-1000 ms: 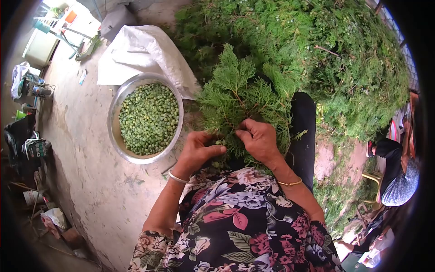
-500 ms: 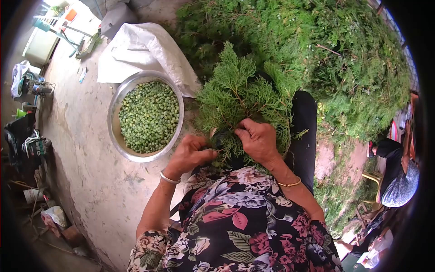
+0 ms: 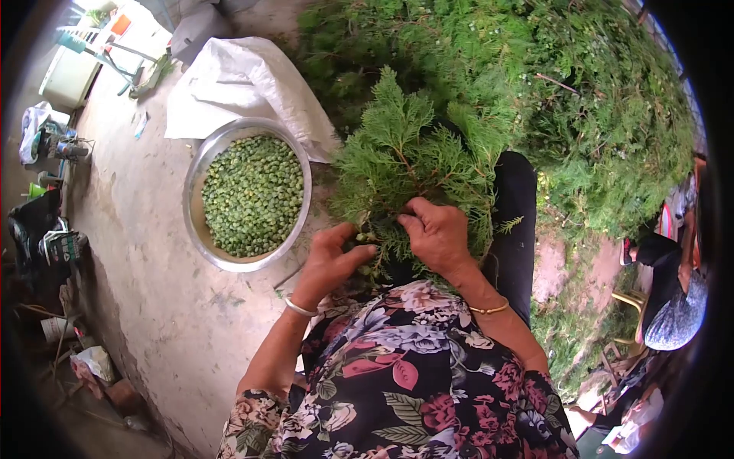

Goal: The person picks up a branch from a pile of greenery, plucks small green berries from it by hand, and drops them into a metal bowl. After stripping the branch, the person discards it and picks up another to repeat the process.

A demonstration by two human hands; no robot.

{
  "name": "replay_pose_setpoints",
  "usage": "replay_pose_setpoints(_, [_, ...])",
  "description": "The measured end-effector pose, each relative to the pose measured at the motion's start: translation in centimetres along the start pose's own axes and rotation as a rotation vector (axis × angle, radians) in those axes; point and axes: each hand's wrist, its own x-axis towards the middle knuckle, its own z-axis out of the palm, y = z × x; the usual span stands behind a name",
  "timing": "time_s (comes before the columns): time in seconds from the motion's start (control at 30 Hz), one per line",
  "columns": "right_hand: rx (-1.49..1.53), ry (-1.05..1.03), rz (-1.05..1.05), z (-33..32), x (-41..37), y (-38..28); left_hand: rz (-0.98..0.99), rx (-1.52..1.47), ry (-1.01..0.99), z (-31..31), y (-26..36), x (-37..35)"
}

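Note:
My right hand (image 3: 437, 236) pinches the stem of a leafy green conifer sprig (image 3: 397, 157) that lies over my lap. Its scale-like sprays fan out above the fingers. Just left of the stem, my left hand (image 3: 332, 264) reaches in at the sprig's lower side, thumb and forefinger apart. Small green cones (image 3: 362, 238) show close to these fingertips; the inside of that palm is hidden. To the left, on the floor, a round metal basin (image 3: 304, 222) holds many small green cones (image 3: 252, 195).
A white woven sack (image 3: 237, 76) lies behind the basin. A large heap of cut conifer branches (image 3: 589, 115) fills the back and right. At the right edge sits another person (image 3: 673, 298). Bags and assorted items (image 3: 57, 237) line the left wall along the concrete floor (image 3: 145, 260).
My left hand has risen slightly and its thumb and forefinger have spread from a closed pose beside the sprig. My right hand keeps its pinch on the stem with little movement.

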Motion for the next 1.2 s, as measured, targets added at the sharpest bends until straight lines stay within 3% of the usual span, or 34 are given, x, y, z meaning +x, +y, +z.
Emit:
replay_pose_setpoints(0.1, [-0.029,-0.009,-0.006,0.0,0.1,0.0,0.071,0.256,0.047,0.4,0.5,0.8])
replay_pose_setpoints(0.27, [-0.030,-0.014,0.010,-0.1,0.0,0.1,0.153,0.233,0.086,0.3,-1.4,1.4])
replay_pose_setpoints(0.33, [-0.013,-0.019,0.013,-0.1,0.0,0.2,0.245,0.426,0.044,-0.5,-1.4,1.1])
replay_pose_setpoints(0.47, [0.006,-0.022,0.020,-0.1,0.1,0.1,0.146,0.308,-0.020,-0.6,0.0,-0.6])
replay_pose_setpoints(0.67, [-0.010,-0.033,0.012,-0.1,0.1,-0.4,0.255,0.375,-0.098,-1.4,0.6,-1.2])
replay_pose_setpoints(0.73, [-0.012,-0.013,0.014,0.0,0.0,0.1,0.326,0.284,0.003,-2.4,0.3,-1.9])
replay_pose_setpoints(0.8, [-0.018,0.000,0.020,0.0,-0.1,0.3,0.132,0.276,0.008,-5.8,-0.6,-2.5])
replay_pose_setpoints(0.87, [-0.043,0.017,-0.015,0.0,0.0,0.3,0.050,0.199,0.212,-8.7,-0.6,-2.6])
replay_pose_setpoints(0.93, [-0.049,0.006,-0.016,-0.1,0.0,0.1,0.141,0.109,0.396,-12.7,-3.5,-1.8])
replay_pose_setpoints(0.97, [-0.051,0.000,-0.024,-0.1,0.0,0.0,0.066,0.192,0.408,-14.4,-2.5,-2.0])
replay_pose_setpoints(1.0, [-0.053,-0.002,-0.026,-0.1,0.0,0.0,0.060,0.535,0.519,-15.5,-3.0,-1.5])
replay_pose_setpoints(1.07, [-0.041,0.002,-0.030,0.0,0.0,0.2,0.386,1.057,0.647,-16.2,-2.7,-1.0])
replay_pose_setpoints(1.2, [-0.049,-0.009,-0.014,-0.1,0.1,-0.1,0.420,1.051,0.761,-14.4,-3.0,-1.1])
